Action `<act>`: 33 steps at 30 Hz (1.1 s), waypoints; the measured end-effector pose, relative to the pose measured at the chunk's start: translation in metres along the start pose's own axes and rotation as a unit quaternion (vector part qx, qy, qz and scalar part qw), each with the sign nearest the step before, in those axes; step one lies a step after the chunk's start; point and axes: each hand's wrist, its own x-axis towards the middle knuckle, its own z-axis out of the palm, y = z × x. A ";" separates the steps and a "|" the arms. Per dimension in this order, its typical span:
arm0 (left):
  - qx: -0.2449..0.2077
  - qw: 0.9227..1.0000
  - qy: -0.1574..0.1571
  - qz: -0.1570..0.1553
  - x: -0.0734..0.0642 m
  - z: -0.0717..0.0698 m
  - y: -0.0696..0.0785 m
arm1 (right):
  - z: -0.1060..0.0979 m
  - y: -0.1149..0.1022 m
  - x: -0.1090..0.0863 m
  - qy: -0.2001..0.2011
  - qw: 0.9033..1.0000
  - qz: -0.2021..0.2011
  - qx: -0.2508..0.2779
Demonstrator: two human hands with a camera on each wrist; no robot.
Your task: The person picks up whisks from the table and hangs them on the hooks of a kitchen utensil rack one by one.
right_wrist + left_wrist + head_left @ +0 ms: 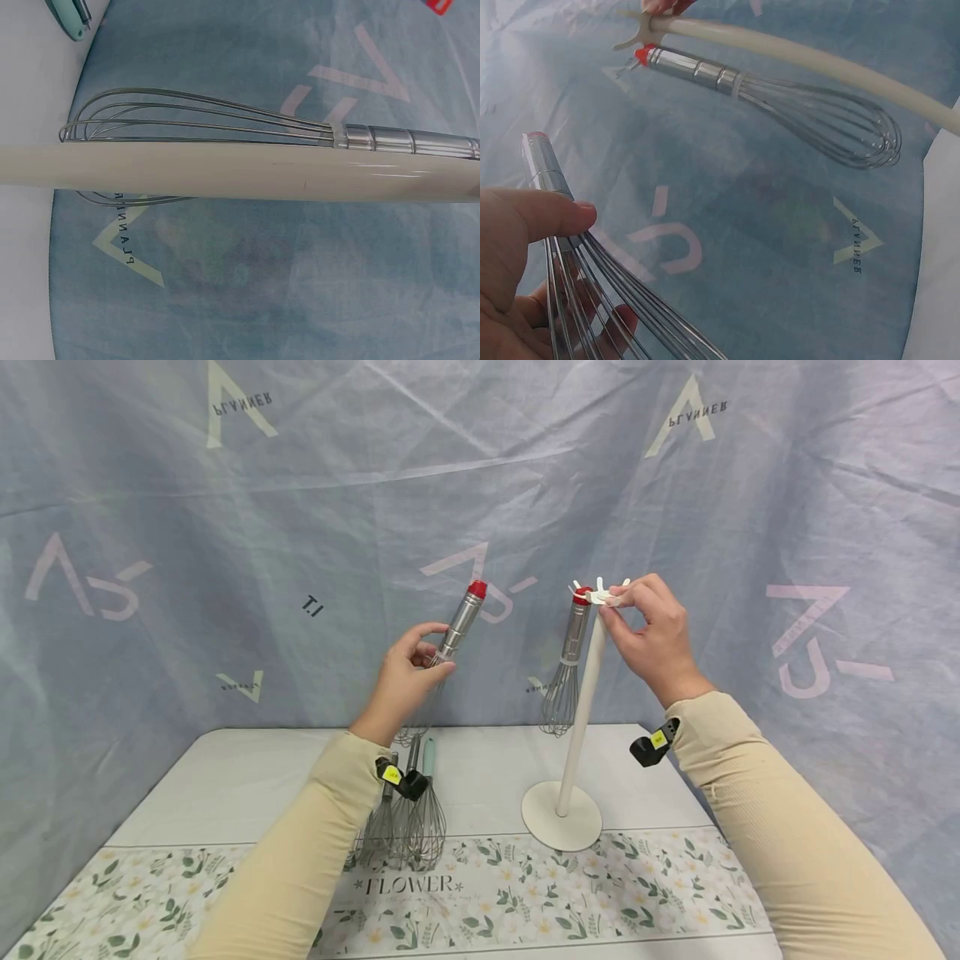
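My left hand (408, 672) holds a metal whisk (463, 620) with a red end, thumb and fingers round it where wires meet handle. The whisk tilts, red end up, left of a white stand (583, 718). At the stand's top, my right hand (657, 631) pinches the ring of hooks (600, 595) between thumb and fingers. A second red-ended whisk (697, 69) hangs from a hook, wires down, beside the pole. In the right wrist view the pole (225, 171) covers part of this hanging whisk (382, 139), and the right hand is out of sight.
Several more whisks (426, 822) lie on the table below my left forearm, one with a mint-green handle (429, 757). The stand's round base (540, 817) rests on the flower-patterned tablecloth (525, 893). A blue-grey printed curtain (360, 543) hangs behind.
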 end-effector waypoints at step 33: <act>0.215 0.967 -0.030 0.134 0.034 0.025 0.044 | 0.000 -0.003 0.000 0.009 1.000 0.012 0.011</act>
